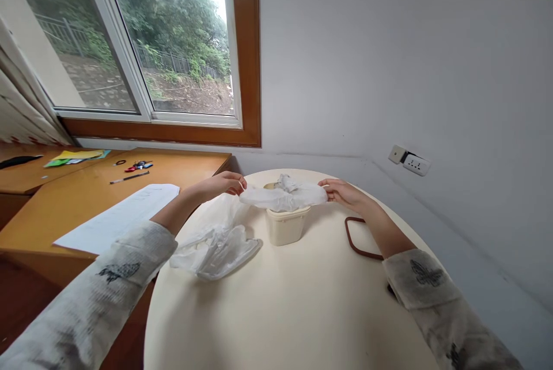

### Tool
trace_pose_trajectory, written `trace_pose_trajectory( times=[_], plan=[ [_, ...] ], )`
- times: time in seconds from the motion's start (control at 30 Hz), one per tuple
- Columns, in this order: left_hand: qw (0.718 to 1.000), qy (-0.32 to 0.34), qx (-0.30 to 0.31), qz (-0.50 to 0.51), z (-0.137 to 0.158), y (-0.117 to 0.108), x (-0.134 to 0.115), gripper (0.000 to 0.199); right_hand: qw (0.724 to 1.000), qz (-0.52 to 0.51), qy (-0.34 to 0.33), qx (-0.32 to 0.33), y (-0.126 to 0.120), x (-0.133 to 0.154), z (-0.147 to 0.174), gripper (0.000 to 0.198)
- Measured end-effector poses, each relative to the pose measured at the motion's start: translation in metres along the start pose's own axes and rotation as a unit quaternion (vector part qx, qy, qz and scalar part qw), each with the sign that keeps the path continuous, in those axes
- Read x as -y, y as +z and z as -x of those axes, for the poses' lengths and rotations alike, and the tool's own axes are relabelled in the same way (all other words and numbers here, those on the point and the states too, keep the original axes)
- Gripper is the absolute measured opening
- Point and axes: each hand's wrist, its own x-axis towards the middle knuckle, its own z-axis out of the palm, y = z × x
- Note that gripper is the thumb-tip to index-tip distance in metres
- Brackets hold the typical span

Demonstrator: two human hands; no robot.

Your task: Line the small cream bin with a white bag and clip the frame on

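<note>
A thin white plastic bag point(280, 199) is stretched sideways between my two hands, over a small cream bin point(286, 228) on the round table. My left hand point(224, 184) pinches the bag's left end. At its right end, my right hand point(339, 192) grips the plastic between thumb and fingers. Part of the bag bunches up above the bin and hides most of the bin's opening. Another crumpled white plastic bag point(220, 249) lies on the table left of the bin.
A brown rounded frame point(351, 237) lies on the cream round table point(276, 312), partly behind my right forearm. On the wooden desk point(190, 165) at left are paper sheets point(121, 217), a pen point(129, 177), keys point(140, 165) and coloured papers point(78, 155). A wall socket point(416, 164) is at right.
</note>
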Motion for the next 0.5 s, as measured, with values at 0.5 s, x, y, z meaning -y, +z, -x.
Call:
trace_pose_trajectory(
  times=[0.5],
  plan=[
    [0.977,0.053,-0.138,-0.156,-0.020,0.044,-0.050,0.025,0.962,0.174,-0.114,-0.177,0.038,0.046,-0.045,0.021]
  ],
)
